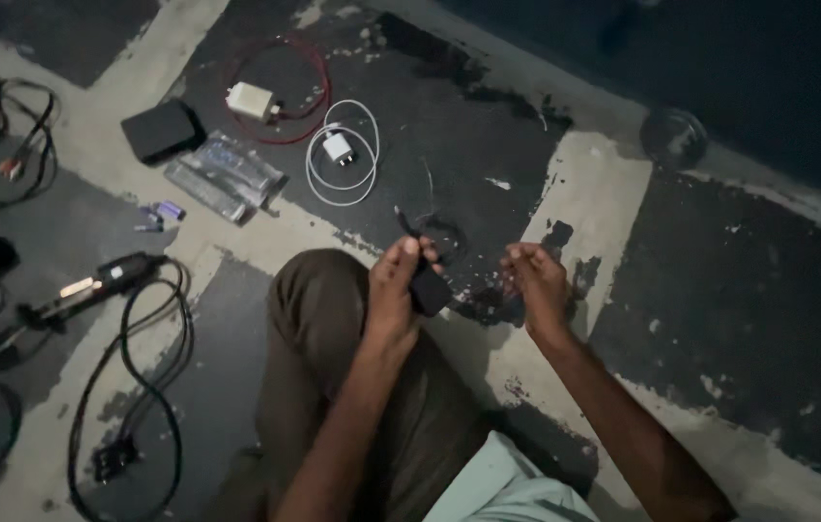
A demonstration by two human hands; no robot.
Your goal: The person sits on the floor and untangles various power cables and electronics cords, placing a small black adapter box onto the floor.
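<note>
White charger (338, 147) right of box (161, 130), behind knee (318, 290).

Makeshift repair spot, worn painted concrete floor (623, 193), chargers (338, 147), cables (130, 387), rotary tool (106, 280) scattered about

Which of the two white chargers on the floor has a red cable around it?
The larger white charger, farther left beside the black box: a red cable loops around it. The smaller charger has a white cable.

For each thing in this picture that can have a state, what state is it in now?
Left hand: closed around a small black adapter block, thin black cable running up from it.
Right hand: holds nothing, fingers curled.
White charger with white cable: on floor, cable coiled.
White charger with red cable: on floor, cable looped.
Black rotary tool: lying on floor, cord trailing.
Flat black box: lying on floor.
</note>
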